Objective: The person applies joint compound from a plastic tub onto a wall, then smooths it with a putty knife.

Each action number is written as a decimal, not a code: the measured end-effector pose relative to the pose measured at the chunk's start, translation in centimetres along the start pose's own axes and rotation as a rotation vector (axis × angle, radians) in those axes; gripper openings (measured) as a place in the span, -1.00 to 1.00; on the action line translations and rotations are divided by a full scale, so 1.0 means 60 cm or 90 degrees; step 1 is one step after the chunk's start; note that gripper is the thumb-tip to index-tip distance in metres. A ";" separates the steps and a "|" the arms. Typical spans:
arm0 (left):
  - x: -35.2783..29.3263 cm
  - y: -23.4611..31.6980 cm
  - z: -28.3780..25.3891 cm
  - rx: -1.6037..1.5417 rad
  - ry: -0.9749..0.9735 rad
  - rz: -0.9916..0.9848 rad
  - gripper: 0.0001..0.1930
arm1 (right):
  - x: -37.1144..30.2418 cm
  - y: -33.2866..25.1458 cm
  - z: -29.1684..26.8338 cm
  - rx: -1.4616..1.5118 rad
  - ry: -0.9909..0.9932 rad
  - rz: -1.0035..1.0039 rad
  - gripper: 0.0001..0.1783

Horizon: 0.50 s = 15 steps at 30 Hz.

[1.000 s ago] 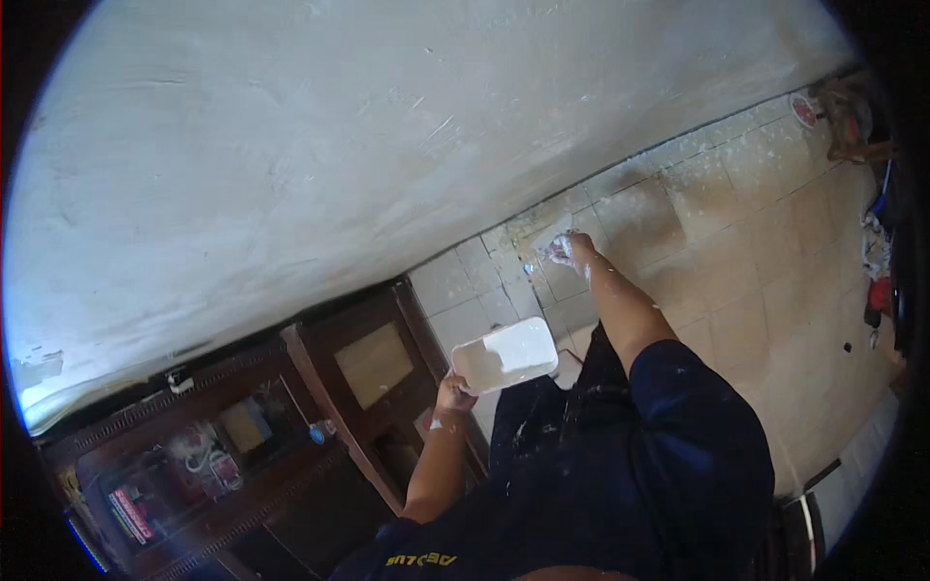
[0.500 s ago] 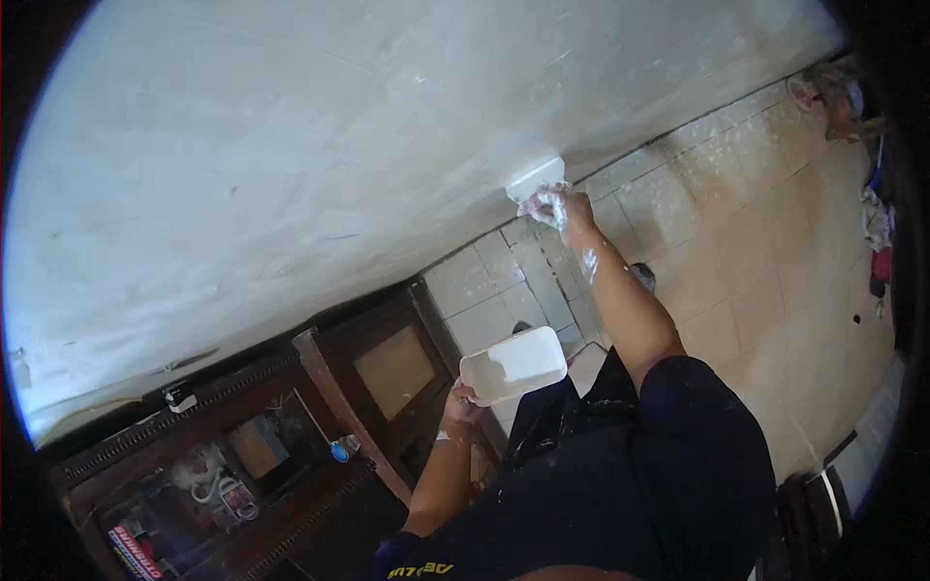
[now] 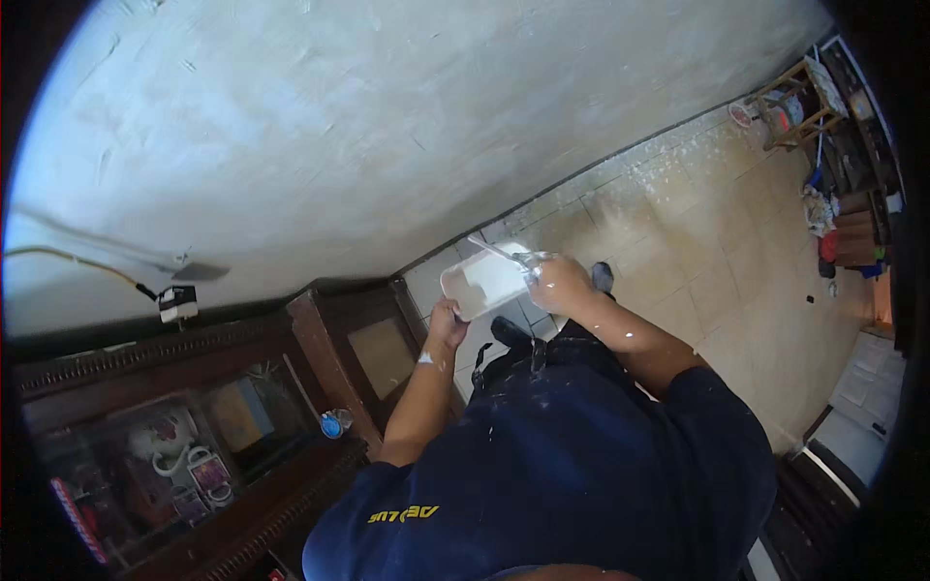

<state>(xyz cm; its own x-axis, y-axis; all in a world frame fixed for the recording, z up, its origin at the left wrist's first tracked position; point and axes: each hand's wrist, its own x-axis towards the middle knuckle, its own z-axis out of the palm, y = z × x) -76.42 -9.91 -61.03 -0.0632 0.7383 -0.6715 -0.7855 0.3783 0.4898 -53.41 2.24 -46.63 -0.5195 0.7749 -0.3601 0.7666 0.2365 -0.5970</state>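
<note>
My left hand (image 3: 446, 324) is closed on the near left end of a shallow white rectangular tray (image 3: 472, 296), held out in front of my body. The tray has a smooth white inside with a shadow across it. In my right hand (image 3: 562, 286), white-smeared fingers are wrapped round a putty knife (image 3: 496, 250). Its blade shows nearly edge-on above the tray's far side; whether it touches the tray I cannot tell. White smears mark both forearms. The pale wall (image 3: 320, 116) beyond carries patchy white filler and trowel marks.
A dark wooden cabinet (image 3: 305, 329) with glass panels and mugs inside stands at the left. A power socket box (image 3: 177, 303) on a cable is above it. White-spotted floor tiles (image 3: 678, 232) stretch right, toward a wooden stool (image 3: 804, 107) and piled belongings. My shoes are below the tray.
My right hand has drawn the putty knife off the wall's lower edge and back over the tray. The tray has shifted up and left in view; the whole view has turned somewhat.
</note>
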 end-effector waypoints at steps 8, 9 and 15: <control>-0.006 0.024 0.112 -0.095 -0.002 0.027 -0.49 | -0.016 -0.030 0.062 -0.407 -0.067 -0.272 -0.86; 0.003 0.024 0.115 -0.094 0.014 0.027 -0.50 | -0.017 -0.033 0.053 -0.442 -0.094 -0.271 -0.86; 0.084 -0.024 0.096 -0.184 0.061 0.123 -0.64 | -0.076 0.030 -0.065 -0.358 -0.077 -0.374 -0.86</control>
<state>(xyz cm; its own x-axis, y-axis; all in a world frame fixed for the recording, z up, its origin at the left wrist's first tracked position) -72.06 -3.51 -61.89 -0.2751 0.7195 -0.6377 -0.8937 0.0532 0.4455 -48.16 1.43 -43.25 -0.9075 0.3720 -0.1952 0.4147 0.8672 -0.2755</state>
